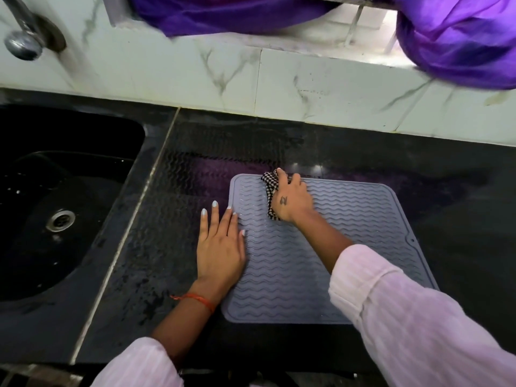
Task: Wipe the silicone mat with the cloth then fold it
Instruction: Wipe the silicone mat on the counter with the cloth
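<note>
The grey mat (321, 255) lies flat on the black counter (418, 169), its wavy ridges facing up, well to the right of the dark sink (55, 196); my right hand (293, 199) is on the far left part of the mat, near its back edge, fingers curled round a bunched black-and-white checked cloth (270, 191); the cloth shows along the left side of that hand and presses against the mat's surface. My left hand (220, 247) lies flat along the mat's left edge, fingers straight and close together, holding nothing; the fingers nearest the mat overlap its rim while the rest of the hand rests on the counter beside it; an orange thread (195, 298) circles that wrist. Both arms wear pale striped sleeves (418, 317). Behind the counter runs a white marbled wall (251, 68); purple fabric (458, 37) hangs above it, and a metal tap (25, 34) sits at the top left above the sink.
</note>
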Demonstrator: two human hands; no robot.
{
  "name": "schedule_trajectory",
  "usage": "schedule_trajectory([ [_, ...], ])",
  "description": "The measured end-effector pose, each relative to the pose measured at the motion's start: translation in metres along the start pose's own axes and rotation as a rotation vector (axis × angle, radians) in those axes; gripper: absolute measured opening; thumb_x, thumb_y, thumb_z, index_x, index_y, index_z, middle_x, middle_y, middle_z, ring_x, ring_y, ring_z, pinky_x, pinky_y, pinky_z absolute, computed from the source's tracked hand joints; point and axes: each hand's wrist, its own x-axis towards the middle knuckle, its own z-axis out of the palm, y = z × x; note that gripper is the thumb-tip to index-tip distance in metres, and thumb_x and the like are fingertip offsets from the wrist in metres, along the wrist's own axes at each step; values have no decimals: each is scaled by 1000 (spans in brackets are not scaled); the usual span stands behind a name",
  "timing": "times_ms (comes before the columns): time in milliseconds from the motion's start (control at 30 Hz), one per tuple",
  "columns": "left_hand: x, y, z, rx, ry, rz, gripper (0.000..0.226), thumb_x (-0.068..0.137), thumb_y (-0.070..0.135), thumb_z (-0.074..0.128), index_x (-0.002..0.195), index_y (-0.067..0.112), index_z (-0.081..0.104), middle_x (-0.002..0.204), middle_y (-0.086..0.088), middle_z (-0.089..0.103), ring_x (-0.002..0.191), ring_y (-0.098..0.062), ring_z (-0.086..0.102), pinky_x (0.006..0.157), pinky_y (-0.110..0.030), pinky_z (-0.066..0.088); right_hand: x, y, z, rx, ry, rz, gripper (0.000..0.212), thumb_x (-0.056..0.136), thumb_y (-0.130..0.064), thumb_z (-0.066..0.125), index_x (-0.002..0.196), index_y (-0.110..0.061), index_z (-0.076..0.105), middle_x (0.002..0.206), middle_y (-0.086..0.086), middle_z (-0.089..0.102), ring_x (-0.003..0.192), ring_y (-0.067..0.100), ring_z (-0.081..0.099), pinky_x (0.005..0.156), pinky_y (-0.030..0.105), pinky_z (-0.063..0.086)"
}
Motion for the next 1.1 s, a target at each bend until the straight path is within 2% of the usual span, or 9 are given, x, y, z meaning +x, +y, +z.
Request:
schedule_trajectory([
  [100, 0, -1, -1, -34, 16, 2, 48, 95, 28, 31, 125, 0, 56, 133, -13, 55, 136, -37, 33, 116, -45, 2, 1, -10, -2, 112, 35, -32, 54, 95, -30, 44, 144, -19, 24, 134, 19, 36, 120, 37, 41, 95, 43, 39],
  [233, 6, -15, -5, -39, 29, 72, 47, 92, 24, 29, 120, 3, 61, 125, -10, 62, 131, -40, 39, 115, -42, -2, -11, -23, 24, -17, 128, -92, 57, 95, -32, 37, 147, -20, 16, 133, 18, 34, 117, 33, 37, 97, 44, 37],
  [333, 10, -24, -9, -63, 22, 89, 48, 88, 24, 31, 120, 6, 61, 122, -6, 64, 132, -40, 38, 115, -40, -5, -7, -26, 20, -39, 63, -88, 60, 94, -29, 40, 147, -17, 14, 134, 18, 32, 119, 35, 37, 96, 45, 38],
  [433, 8, -24, -10, -117, 28, 52, 48, 90, 27, 31, 126, 5, 55, 116, -5, 67, 136, -37, 33, 115, -38, -7, 4, -32, 1, 50, -29, -71, 51, 93, -23, 44, 140, -16, 25, 132, 18, 35, 121, 37, 40, 93, 43, 40],
  [500, 6, -22, -8, -157, 38, 28, 48, 92, 28, 32, 127, 4, 53, 113, -7, 68, 137, -36, 29, 116, -35, -9, 5, -38, 1, 101, 12, -104, 47, 94, -26, 44, 138, -16, 30, 130, 17, 38, 119, 37, 41, 92, 42, 40],
  [733, 3, -21, -7, -189, 68, 21, 48, 93, 29, 34, 131, 4, 50, 121, -8, 64, 139, -25, 14, 115, -33, -12, -7, -50, 29, -33, 49, -177, 59, 95, -28, 40, 147, -19, 14, 137, 16, 31, 123, 34, 34, 96, 45, 37],
  [900, 3, -23, -6, -190, 69, -12, 52, 93, 33, 27, 134, 7, 45, 122, -12, 63, 142, -25, 12, 115, -31, -16, -4, -58, 12, 137, -76, -95, 59, 92, -25, 48, 144, -20, 22, 137, 17, 31, 125, 35, 33, 98, 42, 37],
  [1033, 1, -24, -5, -150, 40, 30, 54, 92, 28, 26, 135, 1, 43, 119, -15, 64, 140, -28, 15, 115, -33, -12, -34, -61, 36, 66, 79, -148, 60, 95, -32, 41, 147, -18, 16, 136, 17, 31, 121, 33, 33, 99, 42, 34],
  [1100, 2, -25, -6, -130, 35, 55, 56, 92, 28, 25, 137, -2, 40, 124, -19, 60, 140, -31, 18, 115, -35, -9, -33, -61, 39, 43, 51, -161, 64, 93, -30, 42, 148, -16, 12, 138, 19, 28, 123, 34, 31, 100, 43, 35],
])
